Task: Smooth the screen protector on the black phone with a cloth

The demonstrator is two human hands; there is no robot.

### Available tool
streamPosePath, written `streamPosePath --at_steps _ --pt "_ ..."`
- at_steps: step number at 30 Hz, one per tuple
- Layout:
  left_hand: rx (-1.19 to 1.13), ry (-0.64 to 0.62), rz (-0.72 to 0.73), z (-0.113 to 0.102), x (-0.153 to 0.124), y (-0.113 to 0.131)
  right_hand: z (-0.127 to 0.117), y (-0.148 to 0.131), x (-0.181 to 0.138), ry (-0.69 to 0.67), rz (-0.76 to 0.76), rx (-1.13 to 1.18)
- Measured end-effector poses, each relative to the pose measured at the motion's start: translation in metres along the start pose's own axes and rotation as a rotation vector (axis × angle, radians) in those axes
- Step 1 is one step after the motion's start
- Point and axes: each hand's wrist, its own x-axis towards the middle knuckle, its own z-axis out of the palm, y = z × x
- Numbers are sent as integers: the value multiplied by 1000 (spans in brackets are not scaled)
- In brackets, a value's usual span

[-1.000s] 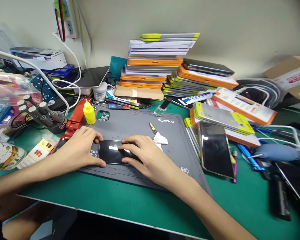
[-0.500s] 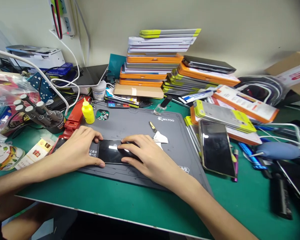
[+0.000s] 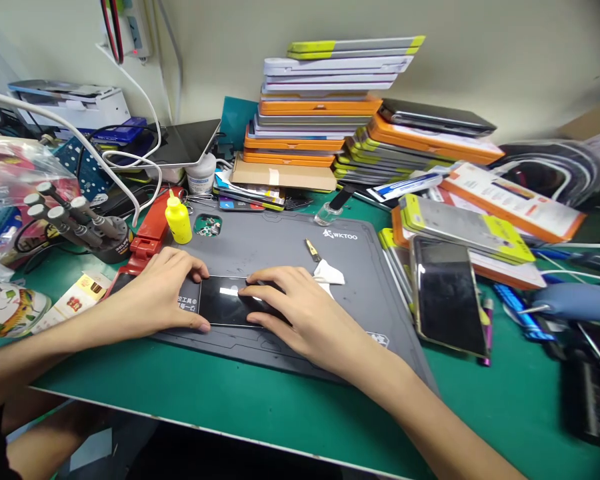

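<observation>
A black phone (image 3: 225, 303) lies flat, screen up, on a grey work mat (image 3: 260, 247). My left hand (image 3: 157, 293) grips its left end, thumb on the near edge and fingers curled over the far edge. My right hand (image 3: 293, 310) rests on its right half, fingers pressed flat on the glass. A white wipe (image 3: 329, 273) lies just right of my right hand, and a small brass tool (image 3: 311, 249) sits behind it.
A yellow bottle (image 3: 179, 220), a red tool (image 3: 150, 233) and a screwdriver stand (image 3: 75, 223) are at the left. Stacked phone-part boxes (image 3: 320, 107) line the wall. A second phone (image 3: 447, 297), a blue blower (image 3: 577, 300) and cables crowd the right. The table edge (image 3: 205, 427) is near.
Both hands and the phone hold their place; the view has shifted slightly, so everything sits a little to the right in the frame.
</observation>
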Motion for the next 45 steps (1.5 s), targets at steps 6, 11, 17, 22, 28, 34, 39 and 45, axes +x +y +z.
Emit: streamPosePath --at_steps 6,11,17,22,28,34,39,45 --pt "-4 -9 -12 -1 -2 5 1 2 0 6 17 37" --pt "-5 -8 -20 2 -3 5 1 1 0 5 17 33" --pt "-18 13 -12 3 -3 3 2 2 0 9 11 30" --pt "-41 18 -12 5 -4 0 3 4 -2 12 6 29" --pt "-25 21 -11 5 -4 1 4 4 -3 7 17 31" --pt "-21 23 -35 7 -3 4 3 2 -2 18 -2 5" --pt "-40 25 -49 6 -1 6 2 2 0 29 -24 -11" --pt "-56 19 -67 3 1 8 2 1 1 27 -26 4"
